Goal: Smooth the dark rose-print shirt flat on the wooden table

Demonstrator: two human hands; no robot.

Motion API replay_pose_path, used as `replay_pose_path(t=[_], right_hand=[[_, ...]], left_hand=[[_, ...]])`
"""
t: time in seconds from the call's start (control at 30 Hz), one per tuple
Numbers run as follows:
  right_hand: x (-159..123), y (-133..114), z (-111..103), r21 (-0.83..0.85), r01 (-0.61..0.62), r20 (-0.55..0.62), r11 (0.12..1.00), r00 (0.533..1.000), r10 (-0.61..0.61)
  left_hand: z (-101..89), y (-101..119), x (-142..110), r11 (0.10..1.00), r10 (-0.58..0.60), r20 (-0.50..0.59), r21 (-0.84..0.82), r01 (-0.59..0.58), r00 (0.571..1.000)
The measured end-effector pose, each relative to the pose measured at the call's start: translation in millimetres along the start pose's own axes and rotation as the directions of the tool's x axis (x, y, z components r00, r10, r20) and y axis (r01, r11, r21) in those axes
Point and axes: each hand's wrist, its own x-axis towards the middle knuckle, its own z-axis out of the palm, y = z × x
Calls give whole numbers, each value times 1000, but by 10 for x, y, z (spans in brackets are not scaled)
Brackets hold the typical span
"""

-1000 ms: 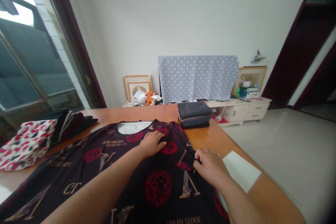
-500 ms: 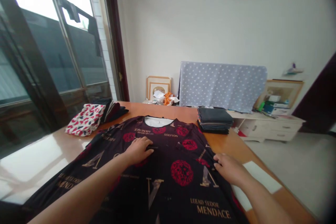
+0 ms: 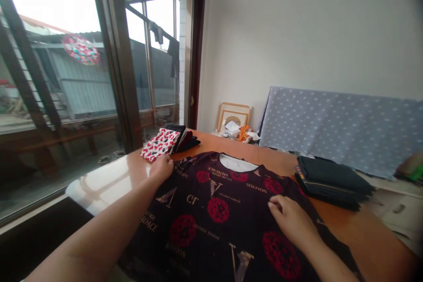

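Observation:
A dark long-sleeved shirt (image 3: 228, 211) with red round prints and gold lettering lies spread on the table, its neckline pointing away from me. At its left shoulder, my left hand (image 3: 161, 168) is closed on the fabric edge, its fingertips partly hidden. My right hand (image 3: 291, 218) rests over the right chest area, fingers loosely bent and thumb apart, with no cloth gathered in it. Just beyond my left hand sits a folded white cloth with red and black hearts (image 3: 161, 144).
Dark folded clothes (image 3: 188, 140) lie beside the heart-print cloth. A folded dark stack (image 3: 333, 180) stands at the table's right side. Behind the wooden table (image 3: 211, 139) are a polka-dot cover (image 3: 330, 123) and picture frames (image 3: 234, 112). Large windows (image 3: 112, 53) line the left.
My view has turned left. My left hand has moved from the shirt's chest to its left shoulder edge. My right hand has left the right edge and lies further in on the shirt.

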Motion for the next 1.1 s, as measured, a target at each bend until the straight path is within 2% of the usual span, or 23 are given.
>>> replay_pose_path(t=[0.13,0.27,0.33,0.43,0.5,0.57,0.6,0.63,0.67,0.7,0.73,0.77,0.8,0.83,0.87,0.9,1.0,1.1], right_hand=[[303,-494,387,-54,76,-55,996,995,-79],[458,-665,780,-147,46,-62,988,997,-56],[476,-661,917,-184,13,-51,983,998,-23],[471,-628,1002,-211,-7,-32,978,999,0],[467,-621,1000,-219,-5,-29,976,1000,-2],[466,-629,982,-228,-7,-31,974,1000,0],[466,-636,973,-232,-10,-32,973,999,2],[466,-645,965,-236,-10,-31,972,1000,3],[465,-653,958,-239,-11,-28,971,1000,4],[463,-660,953,-242,-11,-26,970,1000,5],[460,-667,948,-244,-11,-25,970,1000,5],[457,-672,944,-246,-11,-26,969,1000,5],[453,-677,940,-248,-12,-27,969,1000,6],[450,-680,936,-249,-15,-31,968,1000,7],[448,-683,934,-251,-16,-34,968,999,8],[447,-685,932,-252,-17,-36,968,999,8],[450,-690,932,-252,-18,-38,968,999,9],[453,-698,939,-245,-21,-49,969,999,10]], left_hand=[[-74,-200,197,989,-146,-39,28,147,989],[-16,-252,306,985,-172,9,25,172,985],[40,-217,346,991,-132,59,17,131,990],[109,-85,316,1000,-30,129,3,30,991],[123,46,175,999,52,136,-8,-51,989],[111,188,-74,984,179,121,-23,-178,976],[98,253,-221,961,277,132,-38,-275,952],[83,308,-367,882,468,195,-48,-468,862],[66,351,-494,780,619,266,-94,-619,739],[49,377,-589,718,688,284,-132,-683,668],[31,387,-639,696,713,265,-154,-701,650],[14,379,-642,724,689,219,-166,-670,690],[-1,354,-597,792,609,155,-171,-586,778],[-12,315,-515,866,487,93,-176,-467,868],[-16,264,-408,925,346,50,-186,-332,937],[-14,208,-293,963,201,43,-194,-189,979],[48,60,-21,982,21,144,-186,6,989],[180,35,53,976,-14,274,-206,73,962]])
